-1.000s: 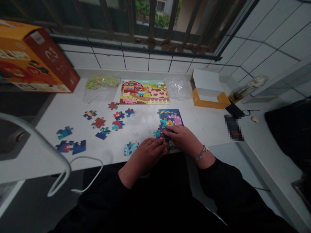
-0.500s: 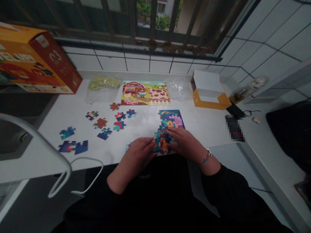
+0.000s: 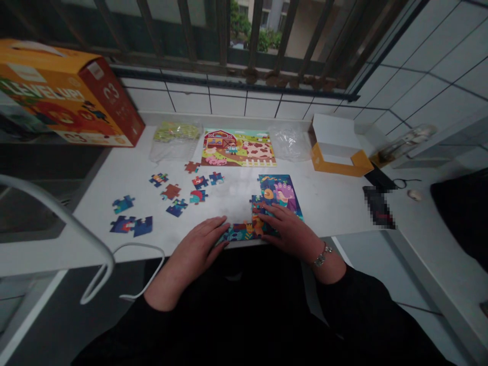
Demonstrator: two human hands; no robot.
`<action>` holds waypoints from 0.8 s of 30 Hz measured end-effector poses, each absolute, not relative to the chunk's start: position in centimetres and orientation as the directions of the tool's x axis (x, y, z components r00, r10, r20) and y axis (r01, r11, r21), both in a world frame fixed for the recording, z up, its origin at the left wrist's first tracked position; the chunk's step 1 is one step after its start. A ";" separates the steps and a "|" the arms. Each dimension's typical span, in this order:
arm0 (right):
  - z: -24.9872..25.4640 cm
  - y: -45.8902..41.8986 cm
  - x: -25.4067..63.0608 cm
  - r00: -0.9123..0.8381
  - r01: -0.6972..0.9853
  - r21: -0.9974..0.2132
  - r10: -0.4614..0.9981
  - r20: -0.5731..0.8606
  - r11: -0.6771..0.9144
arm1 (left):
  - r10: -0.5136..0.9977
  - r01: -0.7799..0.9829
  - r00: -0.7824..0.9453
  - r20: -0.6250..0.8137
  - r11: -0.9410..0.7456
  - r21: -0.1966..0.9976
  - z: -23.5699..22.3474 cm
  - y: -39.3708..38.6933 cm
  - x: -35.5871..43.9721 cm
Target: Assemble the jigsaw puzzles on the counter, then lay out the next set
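A partly joined jigsaw puzzle [image 3: 282, 190] with a dark blue sea picture lies near the counter's front edge. Its joined pieces run down the right side and along the bottom. My right hand [image 3: 292, 231] rests on its lower right part, fingers spread and covering some pieces. At the left end of the bottom row, my left hand [image 3: 200, 241] lies with its fingers stretched out and thumb apart. The fingertips touch or nearly touch that end. Loose puzzle pieces [image 3: 171, 191] are scattered to the left, including a joined dark blue pair [image 3: 131, 226].
Behind lie a farm picture [image 3: 238, 148], a plastic bag with green pieces [image 3: 176, 133], a crumpled clear bag [image 3: 288, 142] and an open yellow box [image 3: 339, 160]. A large orange box [image 3: 68, 96] stands left. A white curved tube [image 3: 57, 208] crosses the left foreground.
My left hand has moved left along the bottom row, uncovering more of it. My right hand stays on the puzzle. The view has shifted, so the scene sits further right.
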State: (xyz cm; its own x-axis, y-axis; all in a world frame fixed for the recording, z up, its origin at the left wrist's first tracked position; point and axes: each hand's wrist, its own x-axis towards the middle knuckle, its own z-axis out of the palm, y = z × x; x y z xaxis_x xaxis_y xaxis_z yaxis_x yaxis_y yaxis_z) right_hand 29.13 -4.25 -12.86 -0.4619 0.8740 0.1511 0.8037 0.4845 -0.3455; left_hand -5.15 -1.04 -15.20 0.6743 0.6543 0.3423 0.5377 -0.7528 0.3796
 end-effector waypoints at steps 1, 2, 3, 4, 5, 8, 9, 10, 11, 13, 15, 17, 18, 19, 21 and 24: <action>-12.7 -4.0 28.8 -0.465 0.802 -0.346 0.873 0.149 0.486 | 0.669 0.553 0.661 0.340 -0.740 0.382 -15.2 -0.9 -5.5; -12.6 -3.7 28.4 -0.467 0.801 -0.346 0.872 0.149 0.488 | 0.687 0.572 0.641 0.343 -0.725 0.383 -15.1 -0.8 -5.9; -12.5 -3.3 28.0 -0.469 0.800 -0.346 0.870 0.150 0.491 | 0.701 0.589 0.622 0.349 -0.712 0.382 -15.1 -0.7 -6.3; -12.4 -3.0 27.6 -0.471 0.799 -0.345 0.869 0.153 0.493 | 0.710 0.599 0.608 0.356 -0.704 0.382 -15.1 -0.6 -6.7; -12.4 -2.7 27.1 -0.472 0.798 -0.344 0.868 0.156 0.496 | 0.712 0.601 0.602 0.362 -0.702 0.383 -15.0 -0.5 -7.0; -12.5 -1.7 25.8 -0.485 0.791 -0.335 0.859 0.163 0.511 | 0.709 0.594 0.609 0.354 -0.704 0.389 -14.9 -0.6 -7.5; -12.5 -1.4 25.4 -0.493 0.787 -0.332 0.853 0.168 0.520 | 0.711 0.594 0.613 0.344 -0.702 0.393 -14.9 -0.6 -7.5; -12.5 -1.1 24.9 -0.502 0.782 -0.329 0.847 0.172 0.530 | 0.715 0.595 0.614 0.334 -0.698 0.400 -14.9 -0.6 -7.5; -12.5 -0.7 24.5 -0.509 0.778 -0.327 0.843 0.174 0.537 | 0.720 0.596 0.613 0.324 -0.691 0.408 -14.8 -0.7 -7.4; -12.5 -0.1 23.8 -0.511 0.778 -0.325 0.843 0.169 0.537 | 0.730 0.598 0.610 0.309 -0.680 0.425 -14.8 -0.7 -7.3; -12.5 0.6 23.2 -0.509 0.785 -0.323 0.848 0.151 0.529 | 0.733 0.596 0.607 0.307 -0.675 0.435 -14.9 -0.7 -7.3; -12.7 1.2 22.9 -0.506 0.791 -0.319 0.851 0.138 0.522 | 0.732 0.591 0.604 0.315 -0.677 0.439 -14.9 -0.7 -7.3; -12.8 1.4 22.8 -0.509 0.792 -0.315 0.851 0.133 0.523 | 0.730 0.587 0.603 0.321 -0.679 0.441 -14.9 -0.7 -7.3; -12.9 1.7 22.8 -0.513 0.792 -0.310 0.849 0.127 0.525 | 0.730 0.584 0.601 0.326 -0.679 0.444 -15.0 -0.8 -7.3; -13.0 2.2 22.7 -0.529 0.788 -0.298 0.840 0.117 0.538 | 0.731 0.580 0.596 0.334 -0.678 0.451 -15.0 -0.8 -7.3; -13.0 2.7 22.8 -0.554 0.779 -0.279 0.825 0.112 0.561 | 0.736 0.577 0.586 0.340 -0.673 0.463 -15.2 -0.9 -7.3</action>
State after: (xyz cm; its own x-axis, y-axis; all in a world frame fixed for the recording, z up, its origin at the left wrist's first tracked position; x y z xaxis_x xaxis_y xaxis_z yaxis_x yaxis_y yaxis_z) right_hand 22.75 2.70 -13.03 -0.5539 0.8250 0.1120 0.7792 0.5610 -0.2794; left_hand -7.29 -0.87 -15.17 0.5857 0.7358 0.3399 0.5767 -0.6730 0.4631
